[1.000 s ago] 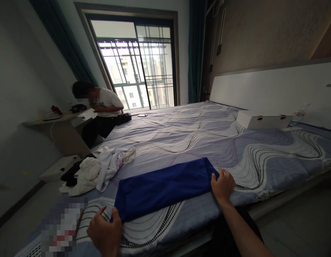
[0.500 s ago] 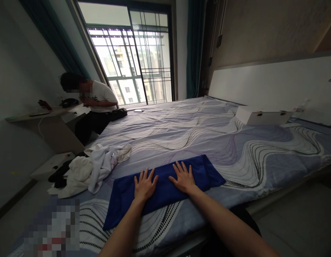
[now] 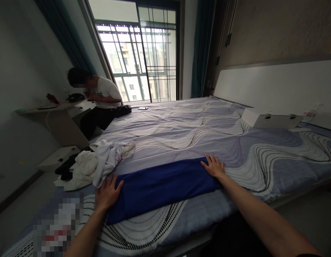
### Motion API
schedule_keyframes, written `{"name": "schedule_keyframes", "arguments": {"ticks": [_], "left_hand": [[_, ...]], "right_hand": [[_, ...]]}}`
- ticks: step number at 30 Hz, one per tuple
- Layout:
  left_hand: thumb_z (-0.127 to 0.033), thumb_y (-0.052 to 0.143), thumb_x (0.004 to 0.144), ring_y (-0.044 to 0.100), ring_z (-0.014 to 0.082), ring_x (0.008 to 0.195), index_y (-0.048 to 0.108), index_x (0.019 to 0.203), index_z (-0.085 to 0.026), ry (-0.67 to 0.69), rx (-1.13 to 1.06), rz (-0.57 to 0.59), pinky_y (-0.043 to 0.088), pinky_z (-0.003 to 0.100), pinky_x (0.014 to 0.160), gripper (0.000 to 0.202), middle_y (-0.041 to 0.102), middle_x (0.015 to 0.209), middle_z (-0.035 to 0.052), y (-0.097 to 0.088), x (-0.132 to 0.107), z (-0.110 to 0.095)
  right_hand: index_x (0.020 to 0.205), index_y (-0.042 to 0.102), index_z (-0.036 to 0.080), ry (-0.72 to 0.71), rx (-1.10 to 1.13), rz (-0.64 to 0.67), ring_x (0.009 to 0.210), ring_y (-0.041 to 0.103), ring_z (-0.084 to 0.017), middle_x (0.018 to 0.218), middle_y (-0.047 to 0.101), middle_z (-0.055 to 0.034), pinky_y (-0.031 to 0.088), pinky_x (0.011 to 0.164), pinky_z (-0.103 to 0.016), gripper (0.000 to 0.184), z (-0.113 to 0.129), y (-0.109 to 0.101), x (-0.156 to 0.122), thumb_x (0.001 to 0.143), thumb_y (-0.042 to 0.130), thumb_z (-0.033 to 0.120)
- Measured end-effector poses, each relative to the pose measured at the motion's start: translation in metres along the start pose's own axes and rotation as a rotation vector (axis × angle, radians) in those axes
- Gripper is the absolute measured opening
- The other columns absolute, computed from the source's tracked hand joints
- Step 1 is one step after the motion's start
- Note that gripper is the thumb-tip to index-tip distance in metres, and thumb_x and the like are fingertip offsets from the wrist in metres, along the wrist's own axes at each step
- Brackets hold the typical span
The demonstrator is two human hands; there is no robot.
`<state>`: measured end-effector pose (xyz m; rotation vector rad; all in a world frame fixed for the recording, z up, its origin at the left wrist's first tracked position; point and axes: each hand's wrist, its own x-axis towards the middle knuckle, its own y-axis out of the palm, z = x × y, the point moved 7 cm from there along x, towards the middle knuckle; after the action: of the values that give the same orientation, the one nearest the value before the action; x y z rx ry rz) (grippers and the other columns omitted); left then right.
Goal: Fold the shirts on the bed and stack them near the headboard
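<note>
A blue cloth [image 3: 165,185], folded into a long flat strip, lies across the near part of the bed. My left hand [image 3: 108,192] is spread at its left end, palm down, with the thumb on the fabric. At the opposite end my right hand [image 3: 214,167] rests with its fingers apart, near the upper right corner. Neither hand grips the fabric. Beyond my left fingertips is a crumpled heap of white clothes [image 3: 106,160].
The bed's patterned sheet [image 3: 181,132] stretches toward the window. A white box [image 3: 272,118] stands by the headboard, with a bottle [image 3: 314,113] beside it. A person [image 3: 101,94] sits at the far left by a desk [image 3: 58,113]. A phone [image 3: 143,108] lies on the far bed edge.
Both hands have slid apart from the cloth's middle to its two ends. The flared ends of the cloth now look flatter and straighter. The view has shifted slightly.
</note>
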<state>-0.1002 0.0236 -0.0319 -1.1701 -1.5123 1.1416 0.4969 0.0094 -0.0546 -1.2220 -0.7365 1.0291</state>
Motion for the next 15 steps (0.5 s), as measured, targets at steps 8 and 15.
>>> {"name": "schedule_keyframes", "arguments": {"ticks": [8,15], "left_hand": [[-0.049,0.034,0.095,0.053,0.0274,0.133,0.062,0.134,-0.023,-0.055,-0.444,-0.093,0.038,0.044,0.113,0.055,0.061,0.142,0.0084,-0.011,-0.001,0.021],[-0.044,0.038,0.094,0.06,0.0232,0.124,0.068,0.125,-0.024,-0.065,-0.608,-0.143,0.044,0.037,0.108,0.048,0.069,0.131,0.0053,-0.011,-0.006,0.03]], "right_hand": [[0.157,0.028,0.009,-0.268,-0.04,-0.134,0.153,-0.001,-0.035,0.166,0.015,-0.0171,-0.005,0.117,-0.065,0.068,0.109,-0.024,-0.082,0.1,0.036,0.044],[0.158,0.023,0.007,-1.033,0.21,0.093,0.154,0.007,-0.032,0.165,0.017,-0.0179,-0.003,0.122,-0.058,0.082,0.277,0.03,-0.262,0.092,0.048,0.049]]}}
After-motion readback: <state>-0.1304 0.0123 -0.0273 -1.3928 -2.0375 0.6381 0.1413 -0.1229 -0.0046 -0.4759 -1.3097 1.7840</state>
